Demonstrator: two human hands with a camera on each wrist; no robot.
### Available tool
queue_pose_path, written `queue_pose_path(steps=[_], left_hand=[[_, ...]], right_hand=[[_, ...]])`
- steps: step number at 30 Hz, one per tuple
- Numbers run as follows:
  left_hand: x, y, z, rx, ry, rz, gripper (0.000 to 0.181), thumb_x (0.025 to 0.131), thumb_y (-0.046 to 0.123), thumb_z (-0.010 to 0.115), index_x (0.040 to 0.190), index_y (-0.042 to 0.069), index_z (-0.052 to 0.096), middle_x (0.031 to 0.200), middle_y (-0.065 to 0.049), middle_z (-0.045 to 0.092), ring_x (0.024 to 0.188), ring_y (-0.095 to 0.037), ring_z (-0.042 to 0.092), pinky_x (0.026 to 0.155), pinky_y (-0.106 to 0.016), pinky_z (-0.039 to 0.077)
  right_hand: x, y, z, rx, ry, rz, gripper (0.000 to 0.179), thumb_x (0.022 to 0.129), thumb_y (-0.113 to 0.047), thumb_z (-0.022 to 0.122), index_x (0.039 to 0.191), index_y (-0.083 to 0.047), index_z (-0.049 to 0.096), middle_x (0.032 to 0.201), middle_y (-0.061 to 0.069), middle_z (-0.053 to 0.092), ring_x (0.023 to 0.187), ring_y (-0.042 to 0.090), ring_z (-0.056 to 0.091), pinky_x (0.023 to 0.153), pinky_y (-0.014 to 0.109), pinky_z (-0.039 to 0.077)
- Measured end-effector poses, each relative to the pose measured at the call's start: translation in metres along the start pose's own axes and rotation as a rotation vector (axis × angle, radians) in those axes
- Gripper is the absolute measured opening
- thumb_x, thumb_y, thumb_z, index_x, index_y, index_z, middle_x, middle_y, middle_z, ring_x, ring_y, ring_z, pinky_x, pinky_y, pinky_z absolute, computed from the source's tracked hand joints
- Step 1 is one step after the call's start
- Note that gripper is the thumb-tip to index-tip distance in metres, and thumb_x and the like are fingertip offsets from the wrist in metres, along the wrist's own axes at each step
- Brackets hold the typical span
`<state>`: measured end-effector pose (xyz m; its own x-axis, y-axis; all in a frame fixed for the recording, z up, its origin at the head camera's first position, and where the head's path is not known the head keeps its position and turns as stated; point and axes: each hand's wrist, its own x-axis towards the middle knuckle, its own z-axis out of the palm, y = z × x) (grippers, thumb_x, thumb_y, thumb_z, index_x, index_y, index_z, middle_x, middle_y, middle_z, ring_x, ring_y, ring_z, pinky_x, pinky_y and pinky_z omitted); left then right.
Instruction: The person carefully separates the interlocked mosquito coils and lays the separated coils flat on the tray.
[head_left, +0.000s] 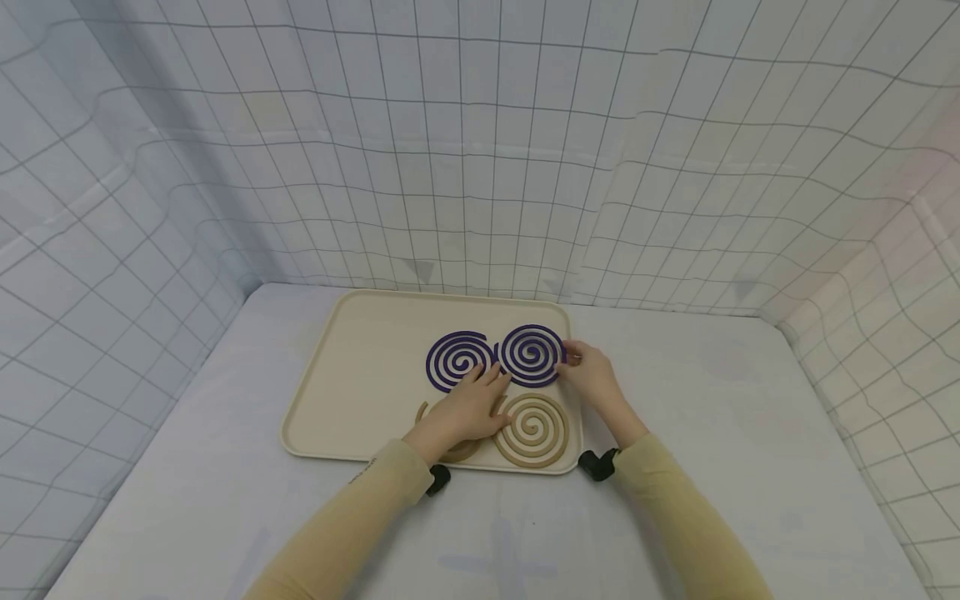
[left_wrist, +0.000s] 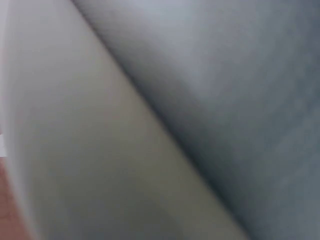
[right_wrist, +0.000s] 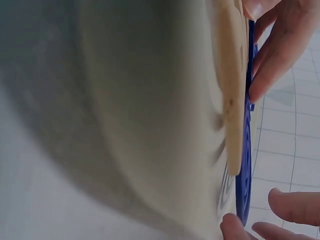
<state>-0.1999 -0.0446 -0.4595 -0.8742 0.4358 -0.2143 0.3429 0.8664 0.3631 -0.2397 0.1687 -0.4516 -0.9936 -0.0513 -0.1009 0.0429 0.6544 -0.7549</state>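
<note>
Two purple mosquito coils lie side by side on a cream tray (head_left: 352, 375): a left one (head_left: 462, 363) and a right one (head_left: 533, 352). Nearer the person are two tan coils; the right one (head_left: 532, 428) shows almost whole, while the left one (head_left: 459, 455) is mostly covered. My left hand (head_left: 467, 410) reaches over that covered coil, its extended fingertips touching the purple coils where they meet. At the outer edge of the right purple coil is my right hand (head_left: 590, 372), thumb and fingers spread around the rim. The right wrist view shows the purple coil (right_wrist: 244, 170) edge-on between the hands.
A white grid-patterned cloth (head_left: 517, 167) rises behind and at both sides. The tray rests on a pale table cover (head_left: 697, 417). Dark wrist cameras (head_left: 597, 465) sit under the sleeves. Sleeve and cloth fill the left wrist view.
</note>
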Motion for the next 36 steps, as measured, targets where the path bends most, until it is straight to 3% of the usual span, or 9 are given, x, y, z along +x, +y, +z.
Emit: queue_pose_path(steps=[7, 19, 23, 27, 32, 36], left_hand=[[0.001, -0.001, 0.002, 0.023, 0.011, 0.018, 0.07, 0.095, 0.038, 0.063, 0.153, 0.011, 0.036, 0.161, -0.015, 0.026, 0.149, -0.042, 0.02, 0.122, -0.048, 0.021], [0.0, 0.0, 0.002, 0.016, 0.019, 0.013, 0.07, 0.094, 0.037, 0.064, 0.153, 0.011, 0.036, 0.162, -0.015, 0.025, 0.149, -0.042, 0.02, 0.122, -0.049, 0.02], [0.0, 0.001, 0.002, 0.008, 0.022, 0.012, 0.07, 0.094, 0.036, 0.064, 0.153, 0.011, 0.035, 0.162, -0.015, 0.024, 0.149, -0.042, 0.019, 0.122, -0.05, 0.021], [0.0, -0.001, 0.001, -0.042, 0.044, 0.017, 0.071, 0.094, 0.034, 0.064, 0.153, 0.007, 0.034, 0.161, -0.019, 0.024, 0.149, -0.041, 0.02, 0.122, -0.049, 0.019], [-0.004, -0.006, -0.004, -0.127, 0.086, 0.009, 0.065, 0.095, 0.029, 0.062, 0.149, 0.001, 0.038, 0.159, -0.022, 0.027, 0.148, -0.041, 0.021, 0.122, -0.049, 0.02], [-0.008, -0.016, -0.011, -0.142, 0.138, -0.013, 0.055, 0.096, 0.024, 0.061, 0.144, -0.001, 0.046, 0.156, -0.022, 0.035, 0.147, -0.042, 0.025, 0.12, -0.052, 0.022]], right_hand=[[-0.003, -0.003, 0.005, -0.136, -0.02, -0.019, 0.058, 0.091, -0.01, 0.065, 0.143, 0.004, 0.045, 0.144, 0.026, 0.048, 0.136, 0.042, 0.043, 0.115, 0.051, 0.033], [-0.008, -0.001, 0.009, -0.167, -0.103, -0.048, 0.06, 0.094, -0.015, 0.063, 0.146, 0.006, 0.04, 0.154, 0.027, 0.031, 0.142, 0.044, 0.032, 0.117, 0.052, 0.028], [-0.015, -0.003, 0.009, -0.179, -0.105, -0.075, 0.059, 0.094, -0.014, 0.062, 0.145, 0.008, 0.04, 0.154, 0.029, 0.031, 0.142, 0.044, 0.032, 0.117, 0.052, 0.028], [-0.02, -0.004, 0.01, -0.236, -0.116, -0.151, 0.056, 0.092, -0.013, 0.063, 0.14, 0.009, 0.046, 0.15, 0.028, 0.038, 0.139, 0.045, 0.037, 0.116, 0.052, 0.031], [-0.023, -0.004, 0.009, -0.329, -0.202, -0.202, 0.058, 0.091, -0.021, 0.069, 0.139, 0.006, 0.05, 0.15, 0.026, 0.041, 0.138, 0.044, 0.04, 0.115, 0.053, 0.032], [-0.024, -0.003, 0.008, -0.364, -0.251, -0.217, 0.061, 0.091, -0.025, 0.069, 0.14, 0.006, 0.048, 0.152, 0.025, 0.039, 0.139, 0.044, 0.039, 0.115, 0.054, 0.031]])
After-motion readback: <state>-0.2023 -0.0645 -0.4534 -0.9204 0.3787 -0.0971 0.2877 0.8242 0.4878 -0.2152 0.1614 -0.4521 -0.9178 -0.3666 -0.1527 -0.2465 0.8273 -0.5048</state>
